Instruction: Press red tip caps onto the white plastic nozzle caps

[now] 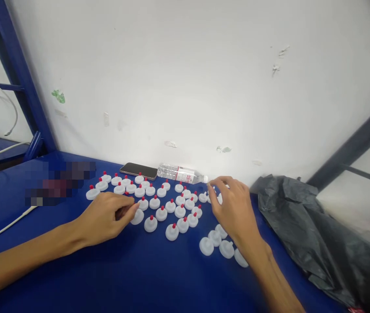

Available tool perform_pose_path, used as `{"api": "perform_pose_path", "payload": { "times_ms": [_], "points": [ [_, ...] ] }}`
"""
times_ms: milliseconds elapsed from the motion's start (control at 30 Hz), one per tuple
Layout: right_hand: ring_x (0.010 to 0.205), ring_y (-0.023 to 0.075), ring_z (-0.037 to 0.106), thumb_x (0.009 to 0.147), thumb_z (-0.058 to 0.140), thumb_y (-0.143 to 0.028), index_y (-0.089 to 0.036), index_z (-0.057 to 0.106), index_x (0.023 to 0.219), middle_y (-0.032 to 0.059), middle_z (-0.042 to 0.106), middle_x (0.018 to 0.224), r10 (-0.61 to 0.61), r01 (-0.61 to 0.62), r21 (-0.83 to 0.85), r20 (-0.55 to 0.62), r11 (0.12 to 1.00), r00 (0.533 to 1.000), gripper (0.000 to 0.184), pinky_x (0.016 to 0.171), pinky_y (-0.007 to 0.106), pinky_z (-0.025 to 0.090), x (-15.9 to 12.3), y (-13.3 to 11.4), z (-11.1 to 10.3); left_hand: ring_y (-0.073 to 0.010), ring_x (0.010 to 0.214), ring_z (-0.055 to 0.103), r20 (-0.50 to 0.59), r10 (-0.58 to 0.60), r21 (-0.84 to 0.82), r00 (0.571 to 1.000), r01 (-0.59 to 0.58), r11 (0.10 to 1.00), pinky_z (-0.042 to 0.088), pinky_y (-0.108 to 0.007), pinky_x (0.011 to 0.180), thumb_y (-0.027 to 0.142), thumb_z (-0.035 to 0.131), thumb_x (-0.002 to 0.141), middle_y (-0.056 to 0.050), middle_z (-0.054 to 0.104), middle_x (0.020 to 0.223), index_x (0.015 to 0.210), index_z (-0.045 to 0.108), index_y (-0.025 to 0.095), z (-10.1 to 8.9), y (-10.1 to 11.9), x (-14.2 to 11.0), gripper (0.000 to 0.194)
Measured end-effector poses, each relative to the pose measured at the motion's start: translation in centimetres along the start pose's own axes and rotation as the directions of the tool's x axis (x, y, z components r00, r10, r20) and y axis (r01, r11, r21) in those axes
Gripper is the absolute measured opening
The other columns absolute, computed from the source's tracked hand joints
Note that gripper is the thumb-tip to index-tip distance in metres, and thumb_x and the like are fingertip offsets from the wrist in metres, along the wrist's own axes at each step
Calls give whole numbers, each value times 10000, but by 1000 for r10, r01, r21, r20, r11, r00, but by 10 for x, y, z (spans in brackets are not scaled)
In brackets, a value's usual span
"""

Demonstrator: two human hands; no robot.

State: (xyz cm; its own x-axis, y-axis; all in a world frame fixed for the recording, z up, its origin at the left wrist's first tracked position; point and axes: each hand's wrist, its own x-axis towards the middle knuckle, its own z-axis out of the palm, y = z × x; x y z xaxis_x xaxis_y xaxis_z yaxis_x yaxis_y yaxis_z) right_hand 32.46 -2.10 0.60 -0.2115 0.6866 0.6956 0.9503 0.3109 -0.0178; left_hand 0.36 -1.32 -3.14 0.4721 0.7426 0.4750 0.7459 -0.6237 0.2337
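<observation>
My left hand (109,215) is closed in a pinch at the top of a white round cap (136,217); the fingers hide the cap's tip. My right hand (233,204) hovers over the right side of the caps, fingers bent, with a gap between thumb and forefinger. Just beyond its fingertips are plain white caps (203,197), partly hidden by the hand. Between both hands stand several white caps with red tips (161,213). More plain white caps (206,246) without red tips lie below my right wrist, some of them behind the forearm.
A clear plastic bottle (185,174) lies against the white wall (188,87), beside a dark phone (139,170). At the right a black plastic bag (289,226) covers the blue table's (146,274) edge. A white cable (5,228) crosses the left side, near a blurred-out patch.
</observation>
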Motion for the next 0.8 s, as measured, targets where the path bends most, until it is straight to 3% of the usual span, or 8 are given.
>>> {"api": "perform_pose_path", "payload": {
  "times_ms": [133,300,433,533,600,700,800],
  "points": [
    [1026,322,628,961,523,-289,-186,718,1030,130,711,1058,172,-132,-196,203,972,964,231,912,507,437,-8,22,13,-124,481,461,99,-11,92,995,2,996,285,-262,513,370,456,968,36,534,543,620,483,202,4,2,1,387],
    [1054,353,639,928,602,-304,-168,737,1023,143,736,1031,248,-146,-270,399,952,883,215,899,510,463,-14,28,23,-147,538,533,150,-52,33,987,48,998,324,-263,534,395,442,985,29,603,612,754,572,203,-1,5,2,327],
    [1024,301,662,916,596,-198,-223,748,914,78,753,958,237,-133,-252,446,959,863,154,902,462,459,-11,25,25,-161,606,549,53,-64,79,997,60,995,377,-283,597,283,400,981,2,637,693,784,601,197,-6,0,5,294],
    [1037,306,659,933,598,-267,-212,737,1014,92,754,993,260,-154,-262,441,953,859,170,923,469,443,-10,22,22,-228,801,571,-29,-69,207,997,73,976,404,-297,607,278,439,946,-50,669,824,835,640,206,-7,-4,8,241],
    [1074,328,644,929,615,-327,-190,725,1069,114,749,1041,305,-182,-292,456,939,836,224,945,489,425,-10,21,20,-263,894,555,-16,-83,267,996,84,960,396,-298,572,287,455,931,-68,670,898,854,653,220,-6,-7,8,223],
    [1097,354,636,909,649,-332,-175,743,1001,132,751,1036,355,-204,-329,510,922,784,205,959,523,409,-10,22,17,-284,951,546,52,-112,287,992,93,954,417,-313,581,293,479,923,-73,657,958,881,670,236,-2,-11,6,204],
    [1098,354,645,892,674,-272,-177,750,975,129,758,1006,338,-197,-304,536,932,774,147,965,530,410,-9,21,16,-288,975,551,107,-131,264,986,99,960,450,-340,639,310,514,922,-71,638,991,915,684,243,3,-15,5,183]
  ]
}}
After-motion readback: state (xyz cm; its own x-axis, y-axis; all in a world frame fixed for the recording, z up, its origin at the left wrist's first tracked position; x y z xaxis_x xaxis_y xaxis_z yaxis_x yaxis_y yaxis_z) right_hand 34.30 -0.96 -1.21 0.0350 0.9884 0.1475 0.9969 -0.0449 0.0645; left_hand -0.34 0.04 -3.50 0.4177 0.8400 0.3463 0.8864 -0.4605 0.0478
